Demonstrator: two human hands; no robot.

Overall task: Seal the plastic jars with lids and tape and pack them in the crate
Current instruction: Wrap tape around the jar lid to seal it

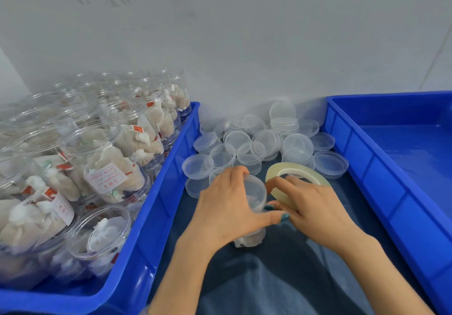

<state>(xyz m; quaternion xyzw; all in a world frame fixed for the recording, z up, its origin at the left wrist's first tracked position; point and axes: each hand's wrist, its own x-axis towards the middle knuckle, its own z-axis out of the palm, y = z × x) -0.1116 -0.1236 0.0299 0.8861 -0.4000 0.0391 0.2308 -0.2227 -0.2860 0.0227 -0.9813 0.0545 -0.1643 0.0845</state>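
We see the small clear plastic jar [255, 193] standing on the dark blue cloth [281, 278], with pale contents showing at its base and what looks like a clear lid on top. The left hand [227, 207] grips this jar, its fingers [241, 171] curled over the top rim and the thumb wrapped around the front. Touching the jar on its right, the right hand [310, 207] holds the flat roll of clear yellowish tape [276, 169] tilted on edge, with its fingers [283, 183] closed through and around the ring.

Just behind the jar lies the loose heap of round clear plastic lids [259, 141]. Left of the jar sits 1 blue plastic crate [171, 168] packed with open clear jars of white tea bags [102, 168]. Right of the jar stands a 2nd blue plastic crate [367, 168]. Well behind the jar rises the pale grey wall [244, 45].
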